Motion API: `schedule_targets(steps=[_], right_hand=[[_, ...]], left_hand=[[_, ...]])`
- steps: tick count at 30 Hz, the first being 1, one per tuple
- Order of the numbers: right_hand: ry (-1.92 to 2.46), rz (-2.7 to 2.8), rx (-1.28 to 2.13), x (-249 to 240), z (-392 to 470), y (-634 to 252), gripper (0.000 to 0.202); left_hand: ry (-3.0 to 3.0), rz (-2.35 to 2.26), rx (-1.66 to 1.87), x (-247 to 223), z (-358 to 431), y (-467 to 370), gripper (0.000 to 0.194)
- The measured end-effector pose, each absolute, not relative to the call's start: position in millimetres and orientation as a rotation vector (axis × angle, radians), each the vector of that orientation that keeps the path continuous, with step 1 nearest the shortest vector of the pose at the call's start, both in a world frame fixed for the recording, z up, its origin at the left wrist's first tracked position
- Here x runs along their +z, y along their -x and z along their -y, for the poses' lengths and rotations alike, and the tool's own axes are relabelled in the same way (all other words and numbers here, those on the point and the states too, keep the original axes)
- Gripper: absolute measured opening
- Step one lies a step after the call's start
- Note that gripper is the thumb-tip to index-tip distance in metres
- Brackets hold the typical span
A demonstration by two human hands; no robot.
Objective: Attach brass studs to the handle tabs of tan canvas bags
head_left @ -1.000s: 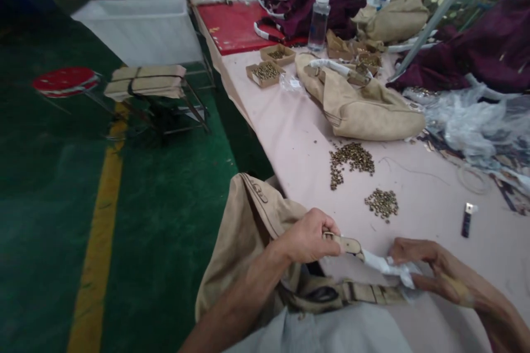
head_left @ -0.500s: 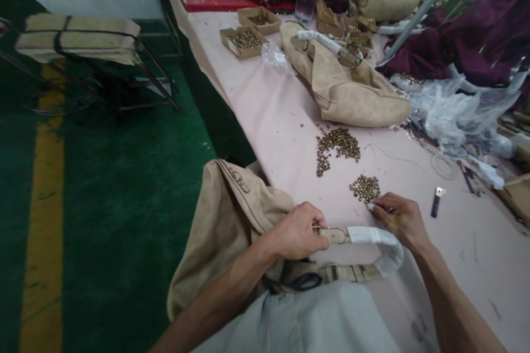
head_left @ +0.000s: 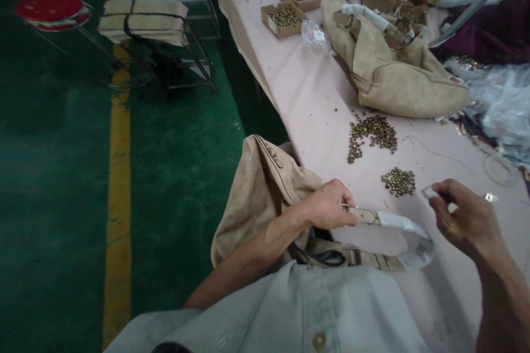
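My left hand (head_left: pixel 332 205) is closed on the leather end of a bag handle (head_left: pixel 402 222), which is wrapped in white covering. The handle belongs to a tan bag (head_left: pixel 248 193) hanging at the table edge against my body. My right hand (head_left: pixel 466 215) is raised over the table, right of the handle, fingers curled together with white wrapping on a fingertip. Whatever lies between those fingers is too small to make out. A small pile of brass-coloured studs (head_left: pixel 398 182) lies left of it, and a larger pile of small metal pieces (head_left: pixel 375 133) lies farther back.
Another tan bag (head_left: pixel 397 71) lies across the table (head_left: pixel 298 88). Cardboard boxes of metal pieces (head_left: pixel 284 19) stand behind, beside crumpled clear plastic (head_left: pixel 317 36). More plastic bags (head_left: pixel 503 105) and a tape ring (head_left: pixel 501 170) are at right. Stools (head_left: pixel 143 19) stand on the green floor.
My right hand has lifted away from the small stud pile and moved right. My left hand keeps its hold on the handle. The view has swung left, showing a red stool.
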State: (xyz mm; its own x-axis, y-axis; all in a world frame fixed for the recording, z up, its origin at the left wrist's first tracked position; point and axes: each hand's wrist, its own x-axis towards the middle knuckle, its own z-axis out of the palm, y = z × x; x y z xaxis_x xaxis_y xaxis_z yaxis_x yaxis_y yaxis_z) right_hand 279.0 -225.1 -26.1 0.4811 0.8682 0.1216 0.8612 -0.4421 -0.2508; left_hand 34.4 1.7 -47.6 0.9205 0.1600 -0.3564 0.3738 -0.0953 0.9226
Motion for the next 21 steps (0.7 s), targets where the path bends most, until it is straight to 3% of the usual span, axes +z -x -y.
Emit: schedule_targets(steps=[3, 7, 12, 21], right_hand=[[2.234, 1.618, -0.013, -7.1, 210.7, -235.7, 0.008], [1.982, 1.869, 0.046, -28.8, 191.6, -188.6, 0.011], [1.964, 1.828, 0.059, -58.0, 189.2, -178.6, 0.014], [1.913, 1.781, 0.123, -68.2, 198.0, -178.4, 0.020]], left_hand=[[-1.670, -0.442, -0.210, -47.9, -1.1, -37.9, 0.033], [-1.625, -0.471, -0.228, -50.6, 0.5, -40.7, 0.029], [-1.595, -0.445, -0.198, -54.6, 2.8, -39.8, 0.026], [-1.634, -0.477, -0.206, -49.2, 2.0, -43.2, 0.030]])
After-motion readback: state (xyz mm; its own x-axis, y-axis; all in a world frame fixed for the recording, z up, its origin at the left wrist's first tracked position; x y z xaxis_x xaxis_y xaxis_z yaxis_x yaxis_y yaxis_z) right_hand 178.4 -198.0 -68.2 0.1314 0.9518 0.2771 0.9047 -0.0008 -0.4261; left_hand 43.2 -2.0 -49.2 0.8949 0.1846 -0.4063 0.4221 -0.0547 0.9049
